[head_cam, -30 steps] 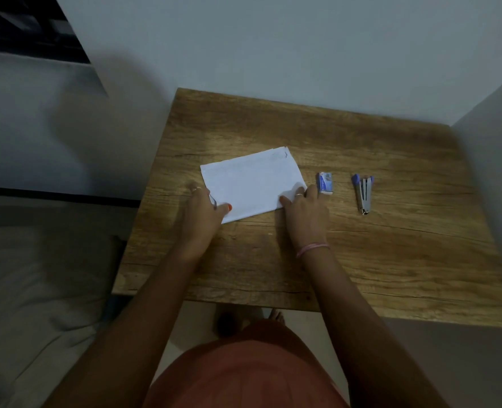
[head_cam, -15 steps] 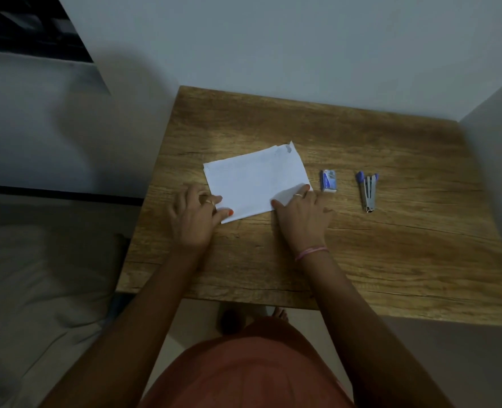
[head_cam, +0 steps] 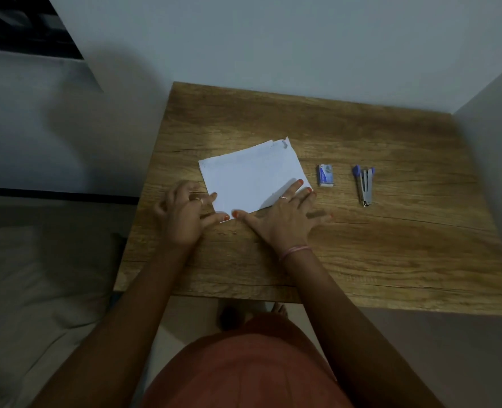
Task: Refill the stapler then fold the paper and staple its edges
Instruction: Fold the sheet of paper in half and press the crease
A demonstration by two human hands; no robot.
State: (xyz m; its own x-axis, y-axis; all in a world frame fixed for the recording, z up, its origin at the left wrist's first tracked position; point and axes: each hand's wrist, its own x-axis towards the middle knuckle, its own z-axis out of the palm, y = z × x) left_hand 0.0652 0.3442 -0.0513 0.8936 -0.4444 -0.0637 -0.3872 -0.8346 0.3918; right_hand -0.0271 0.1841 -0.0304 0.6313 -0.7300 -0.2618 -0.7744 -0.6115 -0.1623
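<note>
White folded paper (head_cam: 251, 178) lies on the wooden table (head_cam: 361, 260). The left hand (head_cam: 182, 214), fingers loosely bent, touches its near corner; the right hand (head_cam: 282, 214) presses it with fingers spread flat. Beyond, the staple box (head_cam: 325, 175) and stapler (head_cam: 365, 185) lie untouched, so stapling likely remains.

wooden table (head_cam: 361, 260) | pale walls (head_cam: 273, 39) | dim light

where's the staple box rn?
In the head view the staple box lies on the wooden table, right of the paper and left of the stapler, just beyond the right hand fingertips.
</note>
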